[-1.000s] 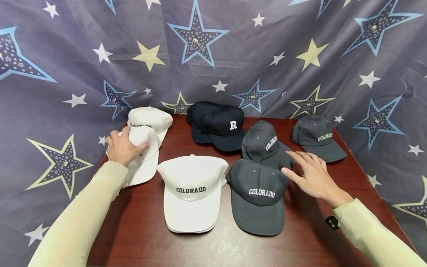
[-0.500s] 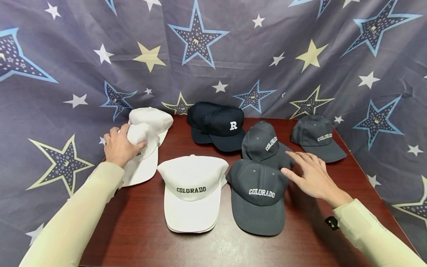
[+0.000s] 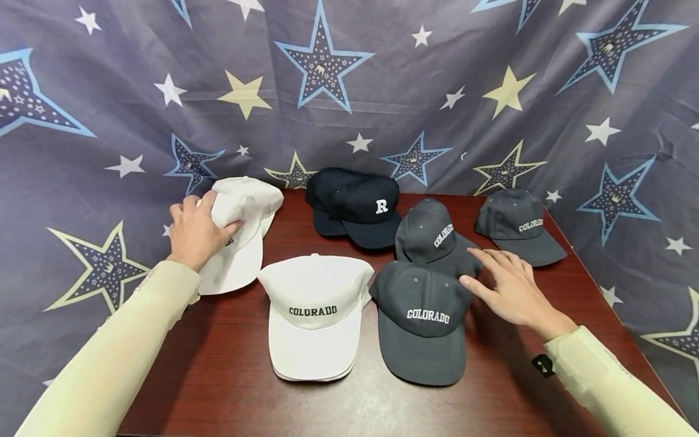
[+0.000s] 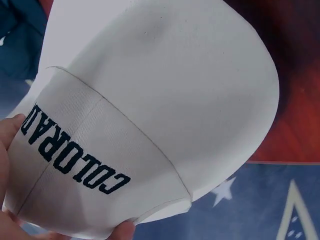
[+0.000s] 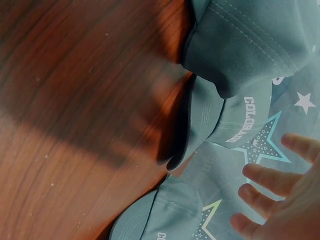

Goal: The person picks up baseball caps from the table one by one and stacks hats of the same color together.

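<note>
Left hand: your left hand (image 3: 198,233) is clamped by fingers and thumb on the crown of the held white cap (image 3: 235,267).
Held white cap: at the left side of your worktop (image 3: 246,388), brim towards you, dark COLORADO lettering on its front; it partly hides the rear white cap (image 3: 262,197), and you cannot tell whether they touch.
Right hand: your right hand (image 3: 508,290) grips nothing, its fingers straight and spaced apart beside the middle grey cap (image 3: 426,230); contact is unclear.
Front row: the front white cap (image 3: 315,291) sits just left of the front grey cap (image 3: 423,334).
Back row: you have overlapping navy caps (image 3: 360,200) centrally, the far grey cap (image 3: 513,218) rightward.
</note>
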`<state>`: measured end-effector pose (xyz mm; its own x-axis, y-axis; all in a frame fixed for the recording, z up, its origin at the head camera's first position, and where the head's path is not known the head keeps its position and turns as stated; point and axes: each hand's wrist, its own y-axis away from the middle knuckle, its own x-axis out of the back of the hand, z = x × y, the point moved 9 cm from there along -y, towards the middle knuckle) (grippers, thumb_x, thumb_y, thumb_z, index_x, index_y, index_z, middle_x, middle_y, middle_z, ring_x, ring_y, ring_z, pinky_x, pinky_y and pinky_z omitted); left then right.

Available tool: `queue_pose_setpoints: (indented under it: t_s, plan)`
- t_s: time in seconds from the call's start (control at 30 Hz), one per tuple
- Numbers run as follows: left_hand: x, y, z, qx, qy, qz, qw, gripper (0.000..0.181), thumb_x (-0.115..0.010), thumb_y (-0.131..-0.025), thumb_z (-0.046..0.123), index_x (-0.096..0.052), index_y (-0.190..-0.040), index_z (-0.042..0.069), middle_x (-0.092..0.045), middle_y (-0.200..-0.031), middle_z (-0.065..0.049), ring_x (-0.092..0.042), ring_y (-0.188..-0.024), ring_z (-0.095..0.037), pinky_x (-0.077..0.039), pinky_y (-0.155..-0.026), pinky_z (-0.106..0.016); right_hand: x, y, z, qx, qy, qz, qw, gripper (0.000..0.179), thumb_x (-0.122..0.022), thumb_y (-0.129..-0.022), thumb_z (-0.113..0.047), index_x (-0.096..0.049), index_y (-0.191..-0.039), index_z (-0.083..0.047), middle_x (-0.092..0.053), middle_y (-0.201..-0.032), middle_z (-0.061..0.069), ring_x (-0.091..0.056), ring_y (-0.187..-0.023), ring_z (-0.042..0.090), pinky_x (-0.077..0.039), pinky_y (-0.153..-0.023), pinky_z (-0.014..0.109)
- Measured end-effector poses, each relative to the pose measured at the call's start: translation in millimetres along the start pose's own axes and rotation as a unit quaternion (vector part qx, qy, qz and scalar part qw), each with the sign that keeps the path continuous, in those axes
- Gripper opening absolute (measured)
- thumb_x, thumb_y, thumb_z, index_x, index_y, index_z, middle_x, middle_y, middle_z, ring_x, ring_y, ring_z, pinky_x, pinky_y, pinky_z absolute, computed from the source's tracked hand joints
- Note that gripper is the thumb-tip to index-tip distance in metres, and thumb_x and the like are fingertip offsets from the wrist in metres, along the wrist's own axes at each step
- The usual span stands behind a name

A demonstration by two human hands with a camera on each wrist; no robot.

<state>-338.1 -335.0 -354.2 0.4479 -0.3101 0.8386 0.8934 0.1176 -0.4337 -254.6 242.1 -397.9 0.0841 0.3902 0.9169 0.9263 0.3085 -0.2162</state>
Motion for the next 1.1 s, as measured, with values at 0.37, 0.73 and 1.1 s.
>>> queue_pose_setpoints:
  t_s: [0.37, 0.73, 1.1]
  plan:
    - [33.8, -9.5, 27.7, -0.013, -0.024, 0.0, 0.9996, 0.076, -0.083, -0.082, 0.044, -0.05, -0.143, 0.011, -0.047, -0.125, -0.036, -0.039, -0.114, -0.061, -0.039, -0.076, -0.077, -1, -0.1, -1, 0.001, -0.003, -0.002, 1.0, 0.068, -0.06, -0.1, -0.053, -0.047, -0.153, -0.013, -0.047, -0.148, 0.022, -0.033, -0.137, 0.048, -0.021, -0.103, 0.069]
    - [63.4, -12.1, 63.3, -0.045, -0.043, -0.037, 0.9974, 0.069, -0.08, -0.084, 0.047, -0.054, -0.136, 0.011, -0.049, -0.118, -0.036, -0.041, -0.109, -0.06, -0.041, -0.07, -0.075, -1, -0.9, -4, 0.006, 0.0, 0.0, 1.0, 0.068, -0.06, -0.099, -0.053, -0.047, -0.153, -0.013, -0.047, -0.148, 0.022, -0.034, -0.137, 0.048, -0.022, -0.103, 0.069]
    - [75.6, -2.8, 95.0, -0.043, -0.056, -0.127, 0.9894, 0.078, -0.076, -0.083, 0.058, -0.051, -0.143, 0.015, -0.051, -0.124, -0.031, -0.043, -0.11, -0.058, -0.043, -0.074, -0.076, 0, -1.9, -7, 0.012, -0.002, 0.006, 0.9999, 0.067, -0.061, -0.099, -0.052, -0.048, -0.152, -0.014, -0.049, -0.147, 0.022, -0.035, -0.136, 0.047, -0.023, -0.102, 0.069]
